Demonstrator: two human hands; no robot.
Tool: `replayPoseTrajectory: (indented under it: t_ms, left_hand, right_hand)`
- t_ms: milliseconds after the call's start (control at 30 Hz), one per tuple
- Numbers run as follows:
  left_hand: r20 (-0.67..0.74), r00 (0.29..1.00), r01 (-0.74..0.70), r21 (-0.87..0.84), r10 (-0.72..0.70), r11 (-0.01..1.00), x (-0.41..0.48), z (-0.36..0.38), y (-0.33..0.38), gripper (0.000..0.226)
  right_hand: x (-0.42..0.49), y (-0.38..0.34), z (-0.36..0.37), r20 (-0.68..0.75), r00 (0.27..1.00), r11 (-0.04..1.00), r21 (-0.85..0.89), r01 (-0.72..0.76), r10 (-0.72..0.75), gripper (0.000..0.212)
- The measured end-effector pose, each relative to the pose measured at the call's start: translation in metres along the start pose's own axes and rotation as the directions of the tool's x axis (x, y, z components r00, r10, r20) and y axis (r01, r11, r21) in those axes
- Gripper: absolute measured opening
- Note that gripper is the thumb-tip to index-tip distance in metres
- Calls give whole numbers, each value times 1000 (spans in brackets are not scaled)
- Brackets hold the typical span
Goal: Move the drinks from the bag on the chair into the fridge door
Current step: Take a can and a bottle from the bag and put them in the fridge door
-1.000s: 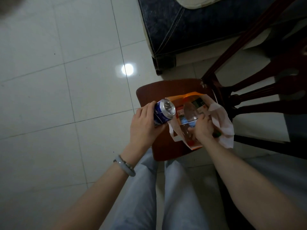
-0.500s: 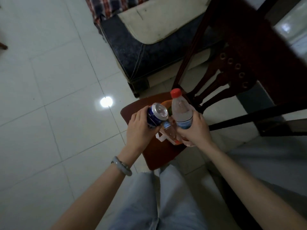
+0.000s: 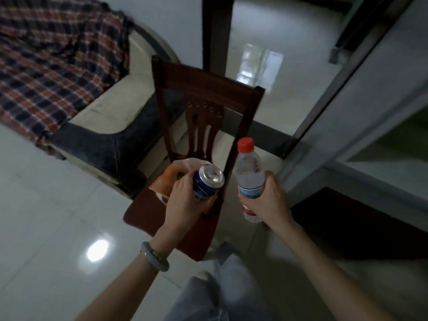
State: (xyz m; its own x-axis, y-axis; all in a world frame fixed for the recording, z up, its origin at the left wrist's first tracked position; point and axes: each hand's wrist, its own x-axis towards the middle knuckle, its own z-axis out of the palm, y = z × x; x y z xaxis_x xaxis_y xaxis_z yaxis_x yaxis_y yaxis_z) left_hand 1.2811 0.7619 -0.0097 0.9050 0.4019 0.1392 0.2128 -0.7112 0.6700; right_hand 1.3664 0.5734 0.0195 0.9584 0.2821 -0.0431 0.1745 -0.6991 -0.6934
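My left hand [image 3: 185, 202] grips a blue drinks can [image 3: 207, 183] with a silver top, held upright above the chair seat. To its right, my right hand [image 3: 269, 200] is wrapped around a clear water bottle [image 3: 250, 174] with a red cap, off the chair's right side. Behind the can, the orange and white bag [image 3: 169, 179] sits on the dark wooden chair [image 3: 162, 214]. What is left inside the bag is hidden by my left hand and the can.
A sofa [image 3: 111, 121] with a plaid blanket [image 3: 46, 54] stands to the left behind the chair. A dark table leg [image 3: 216, 35] rises behind the chair back. A door frame [image 3: 347, 72] and a dark mat [image 3: 361, 223] lie to the right. The floor is glossy white tile.
The water bottle has come out of the bag and moved right, away from the chair. The can has stayed in my left hand. My view has tilted upward.
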Motion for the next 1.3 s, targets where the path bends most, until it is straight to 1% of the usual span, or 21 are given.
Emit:
replayPoseTrajectory:
  t_ms: [100, 167, 267, 367, 433, 533, 633, 733, 833, 900, 967, 1067, 1167, 1300]
  left_hand:
    - [88, 984, -150, -48, 154, 988, 2, 22, 44, 72]
    - [140, 962, -226, -81, 236, 971, 2, 39, 76, 73]
    - [196, 921, -302, -190, 338, 934, -1, 64, 126, 72]
    - [229, 860, -403, -246, 457, 881, -7, 91, 178, 71]
    - [254, 825, -440, -273, 505, 856, -10, 110, 210, 71]
    - [316, 755, -474, -342, 574, 811, -25, 149, 269, 73]
    - [339, 715, -475, -407, 612, 780, -50, 194, 335, 73]
    - [319, 689, -493, -451, 651, 744, -78, 236, 394, 72]
    - [308, 688, -479, -487, 657, 730, -99, 269, 441, 72]
    - [319, 691, -450, -514, 649, 731, -107, 286, 465, 71]
    - [323, 676, -448, -532, 662, 718, -110, 299, 485, 70]
    - [330, 662, -467, -521, 673, 714, -110, 313, 509, 72]
    - [351, 630, -488, -515, 693, 705, -105, 324, 525, 74]
    - [378, 597, -492, -523, 707, 695, -96, 338, 538, 75]
  right_hand:
    - [-29, 18, -39, -114, 988, 994, 35, -105, 109, 64]
    - [-48, 34, -68, -209, 960, 983, 48, -179, 185, 62]
    - [-72, 61, -114, -324, 905, 961, 86, -262, 276, 63]
    - [-98, 94, -160, -433, 836, 941, 122, -317, 337, 64]
    - [-113, 115, -186, -488, 793, 930, 143, -339, 364, 64]
    - [-141, 157, -231, -551, 727, 911, 205, -357, 409, 66]
    - [-172, 201, -278, -599, 674, 899, 233, -370, 432, 67]
    - [-201, 245, -325, -648, 616, 889, 248, -385, 448, 63]
    - [-223, 288, -369, -661, 571, 867, 289, -406, 488, 58]
    - [-230, 309, -396, -696, 539, 869, 271, -414, 474, 56]
    - [-230, 323, -421, -736, 513, 880, 248, -404, 443, 55]
    - [-218, 349, -449, -762, 502, 896, 230, -380, 408, 57]
    - [-198, 378, -464, -760, 500, 901, 268, -342, 416, 61]
    - [-171, 410, -464, -750, 499, 896, 303, -324, 434, 55]
